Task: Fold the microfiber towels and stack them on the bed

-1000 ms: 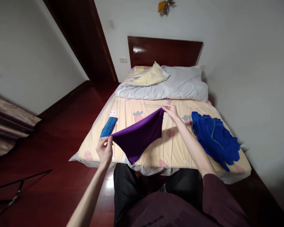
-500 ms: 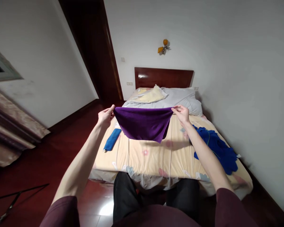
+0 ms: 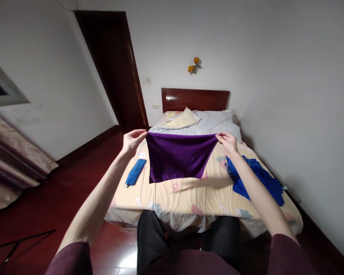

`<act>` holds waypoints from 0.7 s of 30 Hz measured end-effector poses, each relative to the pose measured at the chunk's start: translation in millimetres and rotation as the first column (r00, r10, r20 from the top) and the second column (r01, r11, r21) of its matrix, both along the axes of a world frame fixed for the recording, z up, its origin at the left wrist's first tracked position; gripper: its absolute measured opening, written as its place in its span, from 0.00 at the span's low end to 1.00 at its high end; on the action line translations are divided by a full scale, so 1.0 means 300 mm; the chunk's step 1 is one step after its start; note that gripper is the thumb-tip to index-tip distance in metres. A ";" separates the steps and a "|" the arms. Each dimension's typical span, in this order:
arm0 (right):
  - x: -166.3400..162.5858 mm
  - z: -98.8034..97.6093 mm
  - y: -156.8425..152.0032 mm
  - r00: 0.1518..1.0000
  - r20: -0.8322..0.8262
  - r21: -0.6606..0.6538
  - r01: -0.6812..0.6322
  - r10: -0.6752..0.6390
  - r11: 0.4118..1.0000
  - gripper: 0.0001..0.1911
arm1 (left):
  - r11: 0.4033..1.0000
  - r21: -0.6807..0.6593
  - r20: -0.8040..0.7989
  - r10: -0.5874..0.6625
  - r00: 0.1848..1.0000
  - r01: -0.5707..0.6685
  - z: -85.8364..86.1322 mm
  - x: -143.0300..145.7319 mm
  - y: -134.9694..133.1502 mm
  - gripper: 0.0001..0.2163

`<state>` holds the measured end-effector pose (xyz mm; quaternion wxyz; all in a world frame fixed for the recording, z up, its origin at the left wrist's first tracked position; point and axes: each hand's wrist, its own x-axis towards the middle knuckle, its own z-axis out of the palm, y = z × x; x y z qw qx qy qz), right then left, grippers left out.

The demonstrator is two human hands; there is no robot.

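A purple cloth point(image 3: 179, 156), like a towel, hangs stretched in the air over the bed. My left hand point(image 3: 133, 141) pinches its upper left corner, and my right hand point(image 3: 228, 143) pinches the upper right corner. The top edge runs nearly straight between them, while the lower edge hangs free above the sheet. Beyond my left wrist lies a folded blue cloth point(image 3: 135, 172) on the bed. Past my right forearm a crumpled blue cloth point(image 3: 258, 177) is spread, partly hidden by the arm.
The bed point(image 3: 163, 198) has a yellow flowered sheet, with grey bedding point(image 3: 215, 120) and a pale yellow pillow point(image 3: 183, 120) by the wooden headboard point(image 3: 197, 100). Curtains point(image 3: 14, 164) hang at the left. A dark thin stand point(image 3: 17, 243) is on the floor at lower left.
Both hands have shifted slightly right in view with the purple cloth. Its lower edge has swung, and the hanging panel now looks longer and flatter. The view has tilted up a little.
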<state>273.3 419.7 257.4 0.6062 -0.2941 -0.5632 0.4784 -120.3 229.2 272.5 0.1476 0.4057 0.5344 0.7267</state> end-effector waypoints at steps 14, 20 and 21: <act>0.132 -0.056 -0.123 0.985 0.126 0.102 0.109 -0.121 0.989 0.29 | 0.996 -0.068 -0.006 -0.055 0.998 0.054 -0.051 0.025 -0.050 0.27; 0.238 -0.067 -0.214 0.981 0.182 -0.151 -0.038 0.066 0.988 0.31 | 0.972 -0.201 -0.032 -0.132 0.991 0.123 -0.046 0.050 -0.157 0.24; 0.260 -0.073 -0.232 0.978 0.184 -0.197 -0.060 0.097 0.978 0.31 | 0.960 -0.241 -0.027 -0.156 0.987 0.145 -0.053 0.055 -0.175 0.22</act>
